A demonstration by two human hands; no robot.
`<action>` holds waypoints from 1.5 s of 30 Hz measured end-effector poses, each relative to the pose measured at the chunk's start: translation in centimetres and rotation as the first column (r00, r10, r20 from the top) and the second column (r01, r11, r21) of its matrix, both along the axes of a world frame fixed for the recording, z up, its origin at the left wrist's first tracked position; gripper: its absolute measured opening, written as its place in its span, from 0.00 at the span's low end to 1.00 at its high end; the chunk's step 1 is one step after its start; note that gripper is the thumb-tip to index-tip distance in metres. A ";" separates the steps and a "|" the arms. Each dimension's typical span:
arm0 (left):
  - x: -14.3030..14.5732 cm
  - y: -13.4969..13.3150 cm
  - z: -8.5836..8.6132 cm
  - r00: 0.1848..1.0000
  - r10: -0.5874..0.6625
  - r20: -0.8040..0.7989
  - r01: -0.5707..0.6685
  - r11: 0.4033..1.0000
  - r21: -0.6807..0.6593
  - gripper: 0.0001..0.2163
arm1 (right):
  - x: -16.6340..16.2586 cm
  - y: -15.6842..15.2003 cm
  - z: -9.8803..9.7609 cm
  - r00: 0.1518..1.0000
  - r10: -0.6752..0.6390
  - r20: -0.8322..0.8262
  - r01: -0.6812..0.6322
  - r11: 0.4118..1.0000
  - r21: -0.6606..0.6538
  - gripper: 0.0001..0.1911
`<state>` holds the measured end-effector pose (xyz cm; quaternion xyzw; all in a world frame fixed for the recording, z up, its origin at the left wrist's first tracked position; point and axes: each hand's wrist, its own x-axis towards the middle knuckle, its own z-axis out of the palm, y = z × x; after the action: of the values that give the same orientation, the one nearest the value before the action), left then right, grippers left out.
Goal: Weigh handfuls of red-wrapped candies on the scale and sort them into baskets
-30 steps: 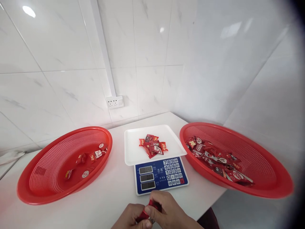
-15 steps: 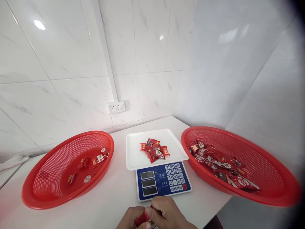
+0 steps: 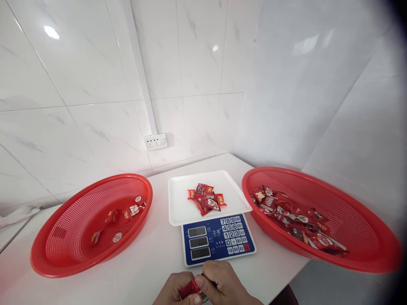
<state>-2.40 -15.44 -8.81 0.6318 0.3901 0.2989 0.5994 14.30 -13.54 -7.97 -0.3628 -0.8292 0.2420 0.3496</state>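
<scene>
My left hand (image 3: 176, 289) and my right hand (image 3: 222, 283) are close together at the bottom of the view, in front of the scale. Both are closed on a small red wrapped packet (image 3: 190, 289), whose shiny wrapper shows between the fingers; much of it is hidden by them. Beyond the hands stands a digital scale (image 3: 216, 232) with a blue keypad panel and three displays. On the scale's white tray (image 3: 179, 205) lies a small heap of red wrapped snack packets (image 3: 206, 200).
A red mesh basket (image 3: 51, 258) at the left holds several red packets (image 3: 127, 214). The red basket (image 3: 375, 250) at the right holds a bigger pile of packets (image 3: 292, 216). A wall socket (image 3: 155, 142) is behind the white table (image 3: 152, 250).
My hands stay in nearly the same place, still gripping the red packet, with only a slight shift of the fingers. The baskets, scale and heap look the same.
</scene>
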 end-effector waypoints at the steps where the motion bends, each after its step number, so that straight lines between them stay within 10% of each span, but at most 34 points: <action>1: -0.1 0.1 -0.1 1.000 0.010 0.001 -0.010 1.000 0.005 0.23 | 0.0 0.0 0.1 1.000 -0.013 -0.006 0.013 1.000 0.010 0.24; 21: -0.4 0.3 0.2 0.897 0.436 0.074 -0.437 0.899 0.001 0.20 | 0.1 -0.2 0.1 1.000 0.006 -0.015 -0.008 0.984 -0.181 0.23; 35: -0.9 0.7 0.0 0.979 0.107 0.173 -0.105 0.994 -0.023 0.22 | -0.2 -0.2 -0.4 0.999 0.010 -0.034 -0.021 0.945 -0.327 0.22; 45: -0.9 0.6 -0.8 0.977 0.101 0.188 -0.082 0.991 -0.106 0.20 | 0.2 -0.3 0.0 0.993 -0.013 -0.119 -0.043 0.890 -0.454 0.22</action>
<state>-3.26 -14.85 -9.65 0.5510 0.3730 0.3668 0.6502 14.46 -13.82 -7.98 -0.4131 -0.7299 0.4533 0.3019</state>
